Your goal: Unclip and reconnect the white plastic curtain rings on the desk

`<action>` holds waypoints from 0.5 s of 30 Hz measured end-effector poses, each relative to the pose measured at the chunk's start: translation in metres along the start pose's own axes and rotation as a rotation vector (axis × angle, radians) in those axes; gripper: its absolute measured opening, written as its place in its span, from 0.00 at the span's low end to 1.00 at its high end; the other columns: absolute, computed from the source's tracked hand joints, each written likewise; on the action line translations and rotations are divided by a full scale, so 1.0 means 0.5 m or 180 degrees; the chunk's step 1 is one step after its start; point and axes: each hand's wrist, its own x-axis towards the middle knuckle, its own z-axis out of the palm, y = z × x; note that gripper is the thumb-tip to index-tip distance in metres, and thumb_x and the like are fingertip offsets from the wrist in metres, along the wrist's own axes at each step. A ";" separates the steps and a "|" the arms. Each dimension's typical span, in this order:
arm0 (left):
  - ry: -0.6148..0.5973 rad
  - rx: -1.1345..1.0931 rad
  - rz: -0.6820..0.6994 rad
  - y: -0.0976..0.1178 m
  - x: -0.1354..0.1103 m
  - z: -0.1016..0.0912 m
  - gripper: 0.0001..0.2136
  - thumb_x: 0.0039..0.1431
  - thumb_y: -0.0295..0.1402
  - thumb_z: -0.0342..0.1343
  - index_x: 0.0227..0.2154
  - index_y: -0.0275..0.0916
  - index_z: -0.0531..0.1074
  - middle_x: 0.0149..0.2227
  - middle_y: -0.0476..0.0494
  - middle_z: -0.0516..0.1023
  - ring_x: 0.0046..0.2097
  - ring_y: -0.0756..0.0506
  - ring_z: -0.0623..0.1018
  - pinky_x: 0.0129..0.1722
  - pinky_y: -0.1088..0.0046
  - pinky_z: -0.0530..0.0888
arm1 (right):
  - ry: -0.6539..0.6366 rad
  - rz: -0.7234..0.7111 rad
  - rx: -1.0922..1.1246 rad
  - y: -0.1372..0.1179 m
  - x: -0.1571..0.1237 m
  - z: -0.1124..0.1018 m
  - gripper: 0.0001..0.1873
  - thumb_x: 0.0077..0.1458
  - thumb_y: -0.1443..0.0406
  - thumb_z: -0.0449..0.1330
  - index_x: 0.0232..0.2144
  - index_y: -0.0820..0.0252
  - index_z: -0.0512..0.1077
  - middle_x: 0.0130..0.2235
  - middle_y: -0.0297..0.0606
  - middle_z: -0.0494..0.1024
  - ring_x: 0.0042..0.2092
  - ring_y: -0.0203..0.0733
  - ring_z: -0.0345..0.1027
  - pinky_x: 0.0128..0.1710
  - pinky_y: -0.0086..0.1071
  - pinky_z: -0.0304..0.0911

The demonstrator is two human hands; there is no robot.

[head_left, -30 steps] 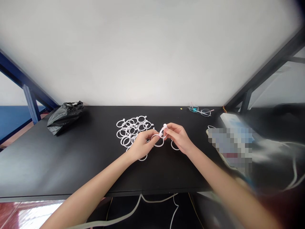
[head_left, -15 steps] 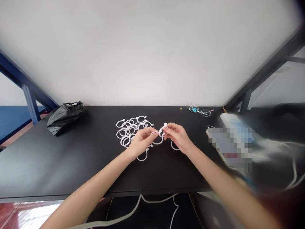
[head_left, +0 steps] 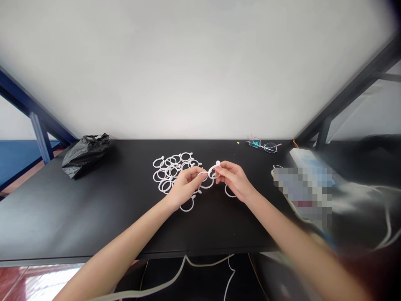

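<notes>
My right hand (head_left: 233,177) pinches a white curtain ring (head_left: 213,169) with a small round knob at its top. Thumb and fingers of my left hand (head_left: 186,184) are closed on another white ring (head_left: 203,172), and the two rings touch or cross between my hands. Whether they are linked I cannot tell. Beside and partly behind my left hand lies a loose pile of similar white rings (head_left: 161,174), each with a little knob. One ring (head_left: 187,210) lies below my left wrist, and another (head_left: 229,195) is partly hidden by my right hand.
On the black table (head_left: 94,217), a crumpled black plastic bag (head_left: 86,152) lies at the left. Wire-framed glasses (head_left: 263,145) rest near the back wall. To the right are a blurred-out flat object (head_left: 300,192) and a white box (head_left: 308,161). Cables (head_left: 200,264) hang below the front edge.
Both hands stay nearly in place. The ring in my right hand has tilted slightly, and its knob has shifted a little to the right and up.
</notes>
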 end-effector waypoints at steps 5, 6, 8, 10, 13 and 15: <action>0.0030 0.0047 -0.0014 -0.004 0.000 -0.002 0.14 0.60 0.44 0.55 0.32 0.36 0.72 0.22 0.53 0.62 0.25 0.53 0.60 0.24 0.78 0.59 | 0.0011 -0.0020 -0.0047 -0.002 0.000 0.002 0.14 0.45 0.56 0.70 0.28 0.60 0.76 0.26 0.34 0.75 0.26 0.33 0.66 0.30 0.32 0.66; 0.0032 0.0052 -0.0008 -0.004 0.000 -0.002 0.14 0.60 0.44 0.55 0.32 0.36 0.72 0.22 0.53 0.62 0.25 0.53 0.61 0.24 0.78 0.59 | 0.0011 -0.0023 -0.0050 -0.002 0.000 0.003 0.15 0.45 0.56 0.70 0.28 0.60 0.76 0.26 0.34 0.75 0.26 0.33 0.66 0.30 0.32 0.66; 0.0039 0.0056 0.0013 -0.003 0.001 -0.003 0.14 0.59 0.44 0.56 0.32 0.36 0.72 0.22 0.53 0.62 0.25 0.53 0.61 0.24 0.78 0.60 | 0.0017 -0.0017 -0.0051 -0.002 -0.001 0.003 0.15 0.45 0.56 0.70 0.28 0.60 0.76 0.26 0.34 0.75 0.26 0.33 0.66 0.30 0.32 0.66; 0.0042 0.0070 0.0024 -0.003 0.001 -0.003 0.14 0.59 0.44 0.56 0.32 0.36 0.72 0.22 0.53 0.62 0.25 0.53 0.61 0.24 0.78 0.60 | 0.0020 -0.0012 -0.0048 -0.002 -0.001 0.003 0.14 0.45 0.56 0.70 0.28 0.60 0.76 0.26 0.33 0.75 0.26 0.33 0.66 0.30 0.32 0.66; -0.0010 0.0130 0.0071 -0.005 0.002 -0.002 0.14 0.60 0.44 0.55 0.32 0.36 0.72 0.22 0.54 0.62 0.24 0.53 0.62 0.24 0.78 0.60 | -0.0008 -0.0048 -0.0053 -0.002 -0.001 0.002 0.13 0.46 0.56 0.70 0.28 0.60 0.76 0.26 0.33 0.75 0.27 0.34 0.67 0.31 0.31 0.66; -0.0092 0.0238 0.0142 -0.007 0.002 -0.002 0.13 0.61 0.43 0.54 0.33 0.36 0.72 0.22 0.54 0.63 0.24 0.53 0.62 0.24 0.78 0.61 | -0.0055 -0.0088 -0.0076 0.000 -0.001 0.002 0.13 0.48 0.56 0.69 0.28 0.60 0.76 0.27 0.34 0.76 0.28 0.34 0.67 0.31 0.31 0.66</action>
